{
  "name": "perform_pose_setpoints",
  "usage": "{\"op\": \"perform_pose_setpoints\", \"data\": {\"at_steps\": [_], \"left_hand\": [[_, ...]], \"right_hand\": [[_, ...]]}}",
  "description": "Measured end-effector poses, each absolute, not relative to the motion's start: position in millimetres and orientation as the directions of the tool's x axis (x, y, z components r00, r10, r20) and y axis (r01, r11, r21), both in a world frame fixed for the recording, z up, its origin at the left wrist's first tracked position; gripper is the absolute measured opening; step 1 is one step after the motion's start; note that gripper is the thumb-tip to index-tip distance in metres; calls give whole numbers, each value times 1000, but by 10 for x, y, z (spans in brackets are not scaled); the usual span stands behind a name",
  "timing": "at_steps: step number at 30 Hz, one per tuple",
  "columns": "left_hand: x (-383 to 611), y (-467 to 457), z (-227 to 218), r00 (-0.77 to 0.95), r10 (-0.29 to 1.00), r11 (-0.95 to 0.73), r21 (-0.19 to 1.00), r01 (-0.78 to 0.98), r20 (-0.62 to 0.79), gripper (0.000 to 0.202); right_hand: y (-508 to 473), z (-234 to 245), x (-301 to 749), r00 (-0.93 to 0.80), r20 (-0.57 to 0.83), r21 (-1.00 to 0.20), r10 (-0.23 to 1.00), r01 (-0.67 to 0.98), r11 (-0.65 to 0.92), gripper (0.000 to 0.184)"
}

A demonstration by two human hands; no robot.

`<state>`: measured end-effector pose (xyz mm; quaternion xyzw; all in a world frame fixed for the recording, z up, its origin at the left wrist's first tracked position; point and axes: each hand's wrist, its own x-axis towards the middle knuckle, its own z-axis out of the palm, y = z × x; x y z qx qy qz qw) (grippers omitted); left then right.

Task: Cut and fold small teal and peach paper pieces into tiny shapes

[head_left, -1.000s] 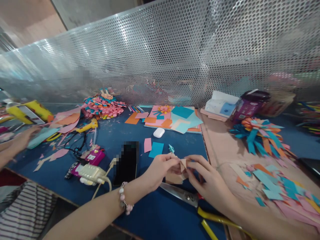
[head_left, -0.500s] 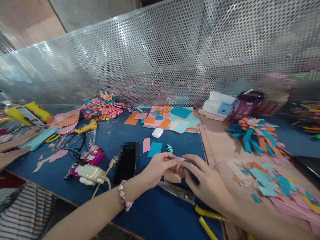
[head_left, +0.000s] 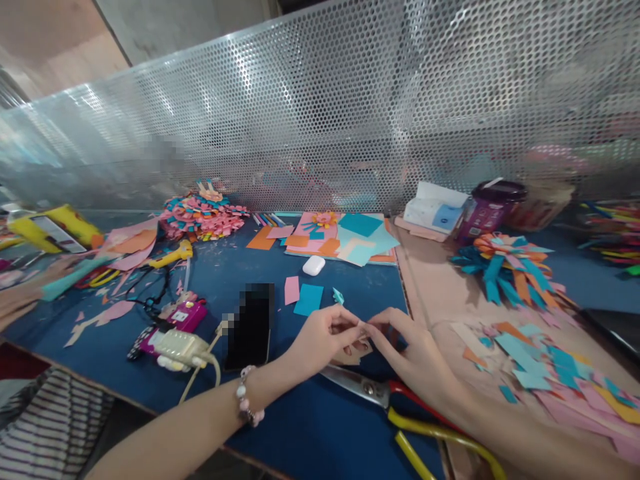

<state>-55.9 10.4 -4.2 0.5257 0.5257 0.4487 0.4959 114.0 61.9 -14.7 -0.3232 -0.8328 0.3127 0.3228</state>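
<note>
My left hand [head_left: 325,337] and my right hand [head_left: 407,350] meet fingertip to fingertip low over the blue table [head_left: 310,433]. Together they pinch a small folded piece of peach paper [head_left: 356,351], most of it hidden under the fingers. A bead bracelet [head_left: 245,400] sits on my left wrist. Large scissors with yellow and red handles [head_left: 395,407] lie on the table just in front of my right hand. A pink square [head_left: 291,291] and a teal square [head_left: 309,300] of paper lie just beyond my hands.
A black phone [head_left: 250,327] and a pink charger with a white plug [head_left: 177,330] lie left of my hands. Paper flowers [head_left: 203,213] and paper sheets [head_left: 350,240] sit at the back by the perforated metal screen [head_left: 320,113]. Scraps cover the brown board [head_left: 540,360] at right. Another person's hands [head_left: 23,293] work at far left.
My hands have lowered the peach paper toward the table and closed over it, so less of it shows. The person at left has moved their hands.
</note>
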Motion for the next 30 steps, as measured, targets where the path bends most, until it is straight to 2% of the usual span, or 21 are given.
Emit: {"op": "perform_pose_setpoints", "data": {"at_steps": [6,10,17,30], "left_hand": [[-546,102,-18,17,999,-29,993,112,27,24],[-559,112,-13,33,999,-9,990,142,4,27],[-612,144,-71,29,999,17,995,96,-20,30],[-612,153,-41,52,999,-12,995,100,6,28]], "right_hand": [[653,-132,1154,-585,292,-806,757,276,524,21],[666,-126,1158,-565,288,-823,773,266,501,23],[689,-145,1153,-567,261,-837,781,270,476,24],[701,-163,1150,-578,217,-851,786,282,442,25]]}}
